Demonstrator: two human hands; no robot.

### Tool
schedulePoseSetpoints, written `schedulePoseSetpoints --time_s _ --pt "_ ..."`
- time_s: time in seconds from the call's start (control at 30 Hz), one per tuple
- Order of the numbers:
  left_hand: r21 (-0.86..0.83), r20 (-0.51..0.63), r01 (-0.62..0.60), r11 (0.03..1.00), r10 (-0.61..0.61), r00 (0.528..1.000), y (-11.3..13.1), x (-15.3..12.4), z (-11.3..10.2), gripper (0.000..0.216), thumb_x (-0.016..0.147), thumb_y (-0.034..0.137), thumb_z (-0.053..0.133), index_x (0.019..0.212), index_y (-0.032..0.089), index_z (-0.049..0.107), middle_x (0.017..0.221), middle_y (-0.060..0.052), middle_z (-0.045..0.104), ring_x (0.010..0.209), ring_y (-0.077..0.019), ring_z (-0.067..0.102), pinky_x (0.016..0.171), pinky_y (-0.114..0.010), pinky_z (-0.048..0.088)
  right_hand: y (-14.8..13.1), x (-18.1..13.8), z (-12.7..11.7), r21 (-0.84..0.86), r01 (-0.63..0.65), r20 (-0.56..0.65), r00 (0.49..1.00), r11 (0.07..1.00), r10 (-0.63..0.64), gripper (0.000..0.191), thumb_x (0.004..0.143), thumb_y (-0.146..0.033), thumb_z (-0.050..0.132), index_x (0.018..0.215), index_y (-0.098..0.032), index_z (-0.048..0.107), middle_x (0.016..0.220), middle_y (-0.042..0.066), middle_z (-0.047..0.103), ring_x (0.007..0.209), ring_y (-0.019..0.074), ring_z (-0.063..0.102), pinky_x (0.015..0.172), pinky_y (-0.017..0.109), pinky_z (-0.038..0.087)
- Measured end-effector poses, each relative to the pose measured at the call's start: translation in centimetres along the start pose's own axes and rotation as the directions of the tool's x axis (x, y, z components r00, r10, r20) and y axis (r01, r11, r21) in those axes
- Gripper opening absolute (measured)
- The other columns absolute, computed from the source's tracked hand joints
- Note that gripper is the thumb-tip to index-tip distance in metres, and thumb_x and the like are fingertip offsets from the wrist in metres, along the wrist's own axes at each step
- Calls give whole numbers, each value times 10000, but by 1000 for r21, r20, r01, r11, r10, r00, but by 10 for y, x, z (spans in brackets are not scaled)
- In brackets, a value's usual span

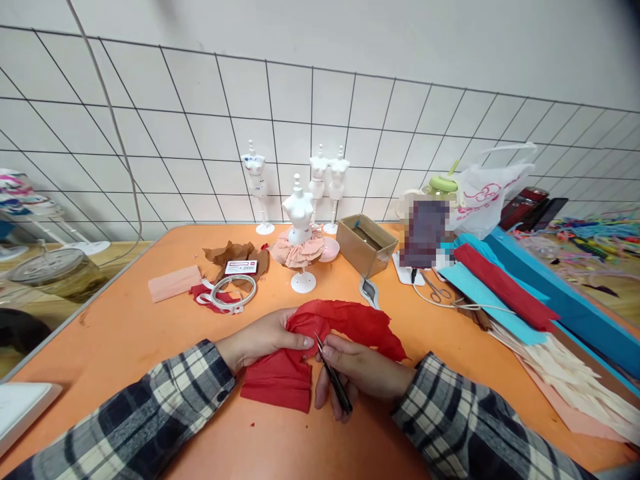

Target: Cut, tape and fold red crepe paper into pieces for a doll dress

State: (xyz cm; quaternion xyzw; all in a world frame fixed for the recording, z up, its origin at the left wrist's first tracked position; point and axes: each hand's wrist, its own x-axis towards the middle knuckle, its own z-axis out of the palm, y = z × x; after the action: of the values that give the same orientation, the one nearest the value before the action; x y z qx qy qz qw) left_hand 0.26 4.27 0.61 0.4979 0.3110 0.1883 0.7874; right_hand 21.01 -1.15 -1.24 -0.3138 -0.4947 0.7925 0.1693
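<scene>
My left hand (pixel 265 339) pinches a gathered strip of red crepe paper (pixel 350 321) that lies on the orange table (pixel 125 333). My right hand (pixel 357 373) grips thin dark tweezers (pixel 333 373), whose tips touch the paper beside my left thumb. A folded part of the red paper (pixel 277 383) lies under both hands. Behind them stands a small white mannequin (pixel 300 220) wearing a pink ruffled paper skirt (pixel 297 252).
A tape roll (pixel 233 292), pink and brown paper scraps, a cardboard box (pixel 364 244), scissors (pixel 434 287) and three more mannequins (pixel 320 177) lie farther back. Stacked blue, red and cream crepe sheets (pixel 505 287) fill the right side. A wire grid lines the wall.
</scene>
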Motion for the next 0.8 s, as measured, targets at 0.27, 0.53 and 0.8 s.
schedulePoseSetpoints --time_s 0.27,0.53,0.8 --pt "26 9 -32 999 32 999 1 1 2 324 746 199 768 1052 155 675 959 -46 726 836 -162 636 822 -273 484 0 2 2 -12 15 -52 999 1000 -15 495 873 -687 456 1024 -222 382 672 -22 624 416 95 542 418 207 438" --pt "-31 -51 -22 999 20 999 -2 2 1 314 785 301 751 1041 131 685 989 -79 735 867 -180 656 839 -280 488 3 4 5 1 -9 -155 988 1000 9 381 897 -581 495 929 -226 359 616 -69 555 408 79 511 375 157 386" --pt "-50 -180 15 999 -24 983 -5 6 -4 290 765 348 769 923 109 728 892 -77 767 785 -166 676 782 -253 506 1 3 4 -2 -14 -136 991 1000 14 455 866 -656 492 921 -226 352 635 -59 578 442 87 542 421 178 426"
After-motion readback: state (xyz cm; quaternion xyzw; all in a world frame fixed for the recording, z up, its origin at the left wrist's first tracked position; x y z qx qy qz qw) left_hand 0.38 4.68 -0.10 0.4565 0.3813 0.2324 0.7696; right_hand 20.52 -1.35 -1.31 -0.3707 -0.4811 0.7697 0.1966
